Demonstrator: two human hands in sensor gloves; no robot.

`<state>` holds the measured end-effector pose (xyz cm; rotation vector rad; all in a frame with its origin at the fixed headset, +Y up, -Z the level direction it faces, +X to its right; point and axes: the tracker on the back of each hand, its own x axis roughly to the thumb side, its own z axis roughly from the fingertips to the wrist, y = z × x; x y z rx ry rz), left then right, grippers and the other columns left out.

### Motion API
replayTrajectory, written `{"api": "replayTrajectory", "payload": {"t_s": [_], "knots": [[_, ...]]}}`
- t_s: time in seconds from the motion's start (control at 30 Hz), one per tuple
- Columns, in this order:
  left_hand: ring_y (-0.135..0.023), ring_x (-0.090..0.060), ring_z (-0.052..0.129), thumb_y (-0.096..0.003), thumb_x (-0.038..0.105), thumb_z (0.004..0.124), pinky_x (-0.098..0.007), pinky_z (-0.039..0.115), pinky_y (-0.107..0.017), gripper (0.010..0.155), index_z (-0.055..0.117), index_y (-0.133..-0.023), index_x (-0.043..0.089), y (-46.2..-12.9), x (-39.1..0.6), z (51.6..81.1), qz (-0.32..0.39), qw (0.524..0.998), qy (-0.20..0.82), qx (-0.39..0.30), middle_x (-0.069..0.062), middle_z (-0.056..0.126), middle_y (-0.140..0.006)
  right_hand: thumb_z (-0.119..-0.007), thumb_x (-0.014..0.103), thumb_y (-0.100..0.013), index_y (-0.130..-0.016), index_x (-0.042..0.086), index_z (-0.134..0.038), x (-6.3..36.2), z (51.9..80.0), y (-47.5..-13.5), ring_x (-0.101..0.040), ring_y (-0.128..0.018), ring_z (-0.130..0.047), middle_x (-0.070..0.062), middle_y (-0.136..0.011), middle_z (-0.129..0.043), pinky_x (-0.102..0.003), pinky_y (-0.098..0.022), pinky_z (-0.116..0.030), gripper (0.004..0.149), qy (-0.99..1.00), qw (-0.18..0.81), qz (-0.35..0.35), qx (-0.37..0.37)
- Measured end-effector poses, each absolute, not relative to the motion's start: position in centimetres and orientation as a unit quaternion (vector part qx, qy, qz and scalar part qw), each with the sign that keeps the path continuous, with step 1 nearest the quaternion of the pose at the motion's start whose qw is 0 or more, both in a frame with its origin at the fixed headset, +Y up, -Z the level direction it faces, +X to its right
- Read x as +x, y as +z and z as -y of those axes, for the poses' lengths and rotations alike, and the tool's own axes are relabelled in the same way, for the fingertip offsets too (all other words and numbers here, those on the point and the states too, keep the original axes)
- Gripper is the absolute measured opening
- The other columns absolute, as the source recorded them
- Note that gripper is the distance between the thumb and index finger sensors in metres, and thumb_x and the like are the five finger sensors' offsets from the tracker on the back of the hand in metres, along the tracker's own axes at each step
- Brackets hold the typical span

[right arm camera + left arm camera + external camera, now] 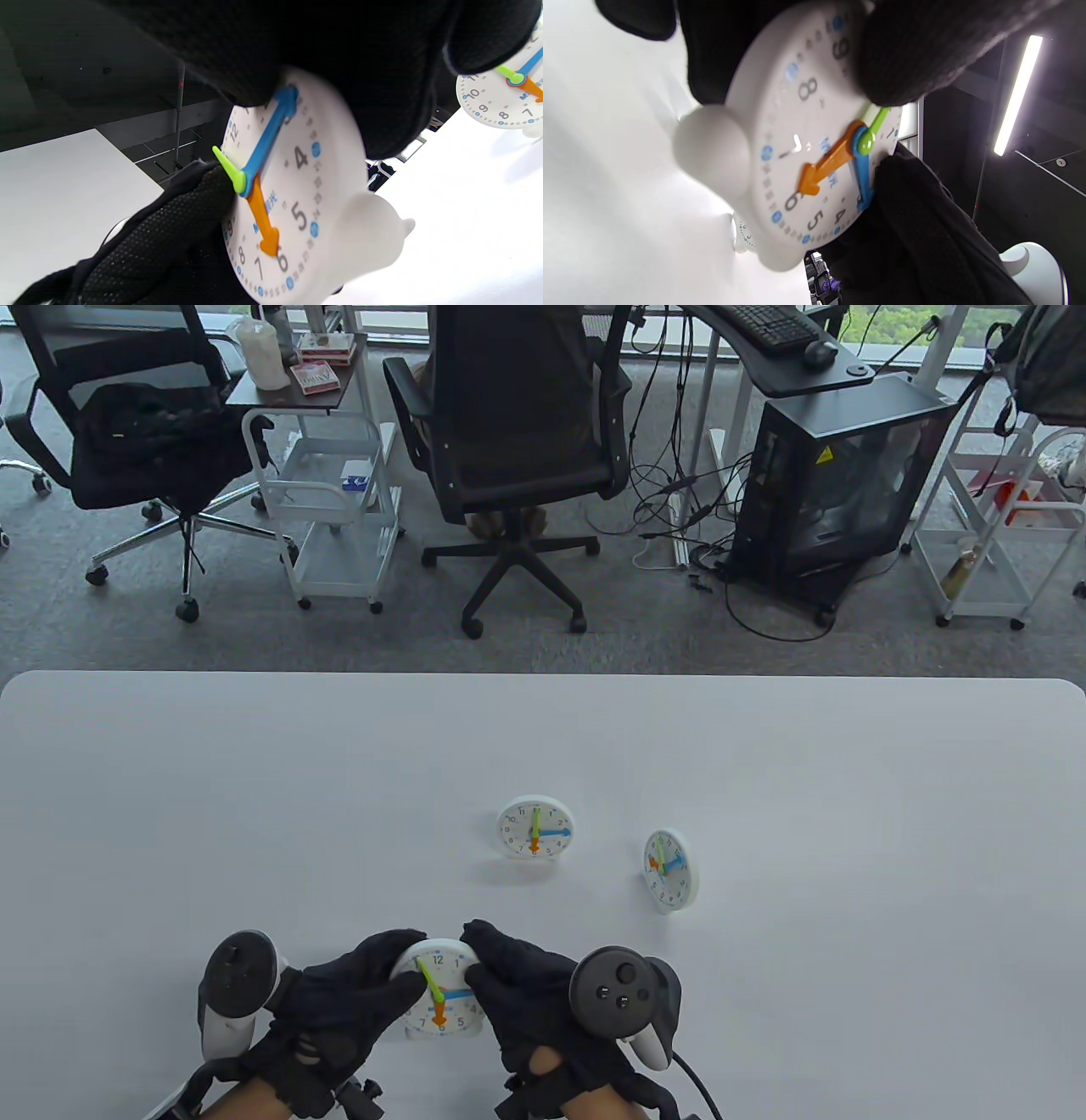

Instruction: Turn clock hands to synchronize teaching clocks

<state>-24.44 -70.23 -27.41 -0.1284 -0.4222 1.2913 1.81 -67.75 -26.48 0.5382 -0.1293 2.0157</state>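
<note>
Grey carpet, black office chairs (517,432) and white wire carts (331,500) fill the room behind the white tabletop (254,797). Near its front edge, both gloved hands, left (339,1001) and right (526,993), grip a small white teaching clock (439,988); two similar clocks (534,827) (670,869) stand farther back.

Both hands, left hand (339,1005) and right hand (530,997), wore black knit gloves with dotted palms; black-and-white trackers strapped on back, bare wrists, black cable trailing right.
</note>
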Motion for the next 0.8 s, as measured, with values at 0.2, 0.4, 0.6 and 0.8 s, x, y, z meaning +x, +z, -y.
{"api": "replayTrajectory", "payload": {"t_s": [0.2,0.4,0.6,0.8], "knots": [[-0.07,-0.042,0.099,-0.0486,0.046,0.09,-0.069,0.066,-0.057,0.055,0.078,-0.093,0.017,-27.47,-24.49,70.27,0.194,0.778,0.594,-0.059,-0.009,0.103,-0.077,-0.082,0.03,-0.05,-0.091,-0.002,-0.081,1.57,67.71,-26.37,-0.034,-0.049,-0.103,-0.014,-0.071,-0.095,-0.066,-0.049,-0.072,0.052,0.836,0.494,0.061,0.231],[-0.069,-0.042,0.099,-0.0484,0.047,0.09,-0.069,0.066,-0.057,0.054,0.079,-0.092,0.017,-27.5,-24.53,70.31,0.193,0.781,0.591,-0.059,-0.009,0.104,-0.077,-0.082,0.03,-0.049,-0.091,-0.003,-0.081,1.47,67.68,-26.31,-0.034,-0.049,-0.103,-0.015,-0.071,-0.095,-0.066,-0.049,-0.072,0.052,0.839,0.488,0.061,0.233],[-0.069,-0.042,0.099,-0.0484,0.047,0.09,-0.069,0.066,-0.057,0.054,0.079,-0.092,0.017,-27.53,-24.57,70.36,0.192,0.783,0.588,-0.06,-0.009,0.104,-0.076,-0.082,0.03,-0.049,-0.091,-0.002,-0.081,1.38,67.7,-26.27,-0.034,-0.049,-0.103,-0.015,-0.071,-0.095,-0.066,-0.049,-0.072,0.052,0.841,0.483,0.063,0.235],[-0.07,-0.042,0.098,-0.0484,0.047,0.09,-0.069,0.066,-0.057,0.054,0.079,-0.092,0.018,-27.57,-24.56,70.37,0.192,0.785,0.585,-0.064,-0.009,0.104,-0.077,-0.082,0.029,-0.049,-0.091,-0.002,-0.081,1.29,67.62,-26.23,-0.034,-0.049,-0.103,-0.014,-0.071,-0.095,-0.066,-0.049,-0.072,0.052,0.845,0.474,0.068,0.238]]}}
